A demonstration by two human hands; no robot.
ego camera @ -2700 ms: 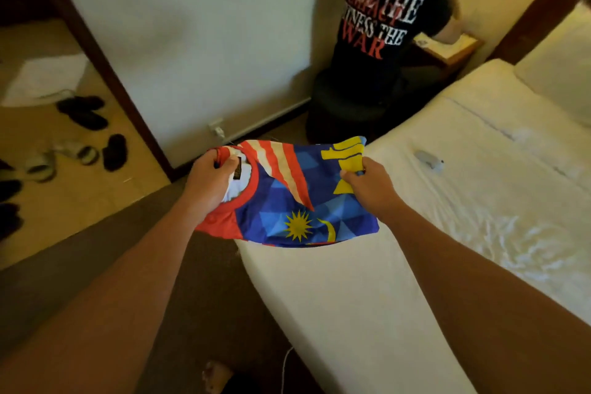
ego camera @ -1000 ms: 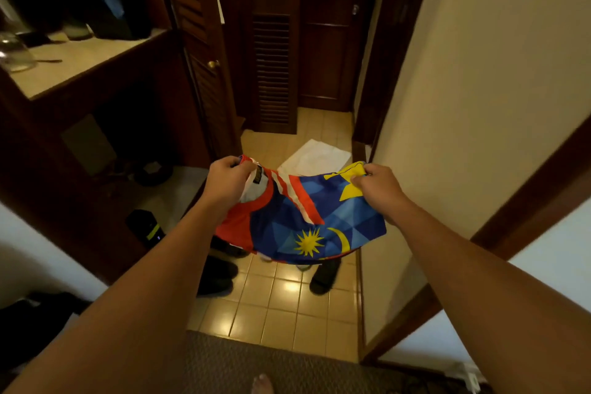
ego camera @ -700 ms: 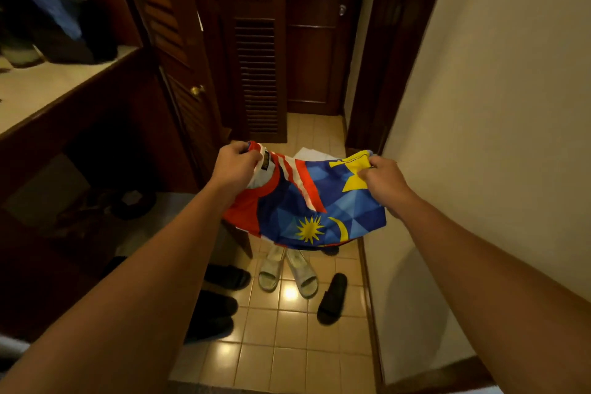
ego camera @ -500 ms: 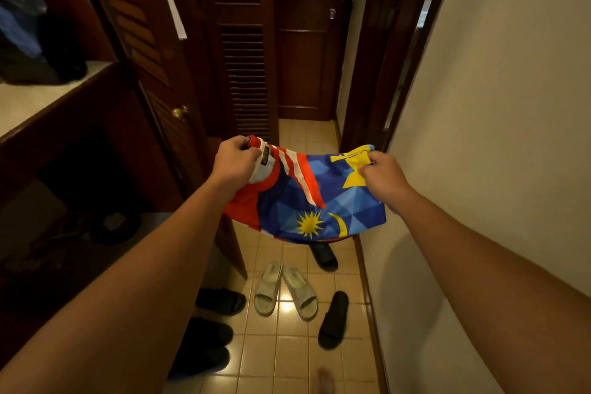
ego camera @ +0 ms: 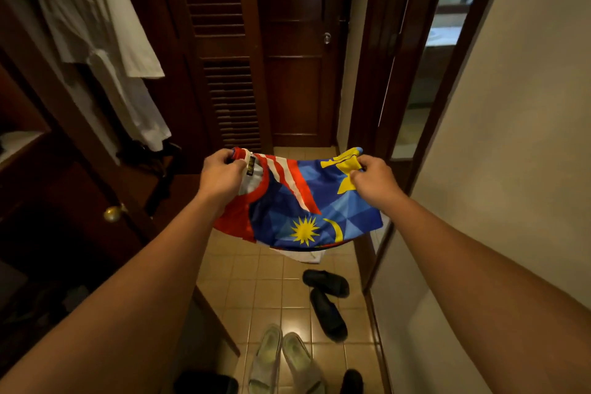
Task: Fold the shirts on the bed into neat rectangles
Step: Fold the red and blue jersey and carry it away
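A folded shirt (ego camera: 300,208), blue with red and white stripes, yellow patches and a yellow sun, hangs in the air between my hands at chest height. My left hand (ego camera: 220,177) grips its left edge by the red collar and the label. My right hand (ego camera: 372,184) pinches its right edge at the yellow patch. The shirt sags a little in the middle. The bed is out of view.
I stand in a narrow tiled hallway (ego camera: 265,291). Black slippers (ego camera: 326,297) and pale slippers (ego camera: 281,358) lie on the floor. A white robe (ego camera: 105,41) hangs at the left by a louvred closet door (ego camera: 224,51). A cream wall (ego camera: 511,137) runs along the right.
I have turned away from the bed and walked into the hallway, carrying the folded shirt in the same two-handed grip. The closet and doors are nearer now.
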